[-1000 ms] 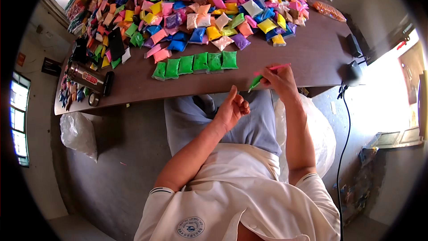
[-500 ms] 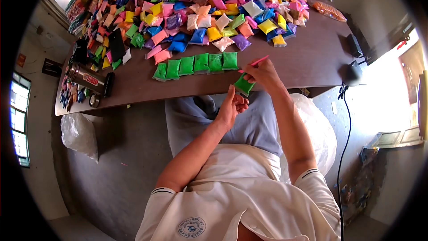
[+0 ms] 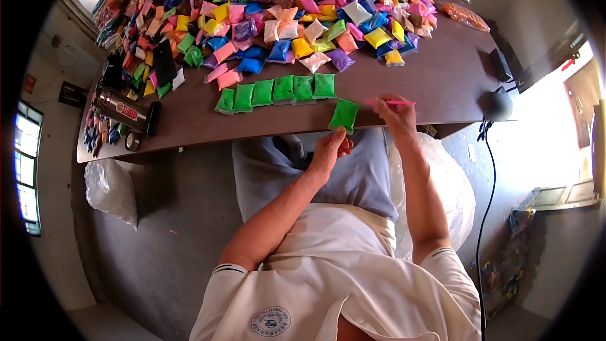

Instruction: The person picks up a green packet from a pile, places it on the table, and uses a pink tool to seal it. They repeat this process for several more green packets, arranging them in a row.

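My left hand (image 3: pixel 332 145) pinches the lower edge of a green packet (image 3: pixel 344 115), held up at the table's front edge. To its right, my right hand (image 3: pixel 396 113) is closed on a thin pink stick (image 3: pixel 399 102), apart from the packet. Part of the stick's left end is smeared by motion. Several green packets (image 3: pixel 284 88) lie side by side in a row on the brown table, up and left of my hands.
A large heap of coloured packets (image 3: pixel 303 12) covers the back of the table (image 3: pixel 435 82). At the left are a steel flask (image 3: pixel 120 108) and a black phone (image 3: pixel 165 63). A black mouse-like object (image 3: pixel 499 105) with a cable sits at the right edge.
The green packet went from my right hand to my left, which now grips its lower edge. My right hand has moved away to the right, still with the pink stick.
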The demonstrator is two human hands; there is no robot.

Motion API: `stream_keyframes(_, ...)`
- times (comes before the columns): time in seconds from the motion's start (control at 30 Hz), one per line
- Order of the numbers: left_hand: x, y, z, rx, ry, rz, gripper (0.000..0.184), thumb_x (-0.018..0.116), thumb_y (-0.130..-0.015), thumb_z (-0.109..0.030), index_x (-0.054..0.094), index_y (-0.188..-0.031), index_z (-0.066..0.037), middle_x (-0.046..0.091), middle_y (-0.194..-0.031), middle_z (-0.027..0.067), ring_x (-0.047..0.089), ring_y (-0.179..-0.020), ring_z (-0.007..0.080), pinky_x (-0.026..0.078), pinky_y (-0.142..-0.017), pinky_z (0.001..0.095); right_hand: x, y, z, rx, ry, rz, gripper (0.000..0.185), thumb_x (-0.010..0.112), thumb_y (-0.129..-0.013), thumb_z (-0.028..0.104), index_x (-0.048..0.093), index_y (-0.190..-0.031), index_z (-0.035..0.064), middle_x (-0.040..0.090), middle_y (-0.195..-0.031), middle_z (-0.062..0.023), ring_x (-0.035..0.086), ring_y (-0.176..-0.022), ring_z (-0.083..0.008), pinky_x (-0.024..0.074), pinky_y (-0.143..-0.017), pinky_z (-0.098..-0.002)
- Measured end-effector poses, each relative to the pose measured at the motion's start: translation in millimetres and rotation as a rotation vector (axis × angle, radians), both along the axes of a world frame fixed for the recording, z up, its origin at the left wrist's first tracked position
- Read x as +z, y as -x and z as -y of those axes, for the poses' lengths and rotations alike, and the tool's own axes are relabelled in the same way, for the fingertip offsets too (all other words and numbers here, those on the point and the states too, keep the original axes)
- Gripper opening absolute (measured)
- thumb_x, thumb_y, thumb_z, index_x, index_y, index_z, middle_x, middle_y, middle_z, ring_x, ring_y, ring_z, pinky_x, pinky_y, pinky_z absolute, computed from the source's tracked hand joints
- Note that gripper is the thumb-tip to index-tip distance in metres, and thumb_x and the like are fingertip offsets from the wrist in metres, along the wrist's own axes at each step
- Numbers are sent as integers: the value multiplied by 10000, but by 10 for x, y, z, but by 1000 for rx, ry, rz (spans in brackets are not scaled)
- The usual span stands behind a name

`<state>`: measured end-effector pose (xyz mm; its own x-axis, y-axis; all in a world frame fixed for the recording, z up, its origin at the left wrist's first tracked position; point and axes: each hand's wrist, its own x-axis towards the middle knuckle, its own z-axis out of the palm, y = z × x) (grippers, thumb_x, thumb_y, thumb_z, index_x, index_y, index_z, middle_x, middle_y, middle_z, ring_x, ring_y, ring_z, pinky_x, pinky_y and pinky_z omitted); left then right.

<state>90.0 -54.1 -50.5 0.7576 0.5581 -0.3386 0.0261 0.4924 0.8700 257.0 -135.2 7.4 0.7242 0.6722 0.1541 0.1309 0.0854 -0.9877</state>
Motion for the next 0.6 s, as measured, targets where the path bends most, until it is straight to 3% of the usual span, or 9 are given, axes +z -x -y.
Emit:
stream_keyframes(0.17, 18, -46, -23, -1, 67, 28, 454, 521, -849, -514, 532, -660, -101, 614, -741, 43, 561, -634, 105, 417, -611, 220, 24, 281, -41, 32, 146, 285, 119, 661, -782, 109, 638, -801, -7, 623, -704, -40, 558, -662, -80, 438, -573, -232)
stream_keyframes(0.23, 39, -53, -47, 8, 90, 29, 459, 516, -850, -518, 521, -656, -102, 614, -741, 47, 564, -633, 113, 422, -610, 222, 47, 320, -37, 37, 133, 285, 106, 678, -757, 95, 637, -790, 3, 614, -688, -67, 558, -646, -93, 443, -577, -242)
stream_keyframes(0.3, 77, -43, -59, -14, 56, 27, 462, 513, -841, -537, 494, -668, -110, 609, -770, 61, 577, -708, 139, 452, -672, 254, 26, 321, -44, 81, 151, 394, 87, 681, -741, 85, 636, -775, 19, 604, -701, -59, 570, -646, -128, 453, -592, -256)
stream_keyframes(0.43, 32, -53, -44, -12, 56, 65, 465, 515, -840, -536, 488, -667, -105, 604, -752, 59, 580, -712, 142, 462, -671, 270, -18, 317, -67, 100, 83, 474, 88, 688, -719, 83, 631, -760, 30, 594, -743, -62, 578, -678, -182, 459, -610, -285)
stream_keyframes(0.53, 38, -57, -11, 23, 68, 86, 457, 512, -848, -522, 480, -665, -104, 597, -724, 57, 582, -692, 146, 470, -664, 289, -46, 299, -98, 63, 88, 580, 91, 696, -704, 93, 637, -749, 40, 596, -794, -71, 583, -732, -224, 464, -631, -319)
stream_keyframes(0.6, 30, -82, -5, 66, 56, 109, 456, 497, -872, -486, 480, -667, -79, 587, -681, 64, 579, -621, 149, 483, -585, 272, -106, 245, -141, -19, 90, 673, 84, 688, -694, 79, 644, -752, 38, 593, -757, -73, 581, -703, -217, 460, -613, -308)
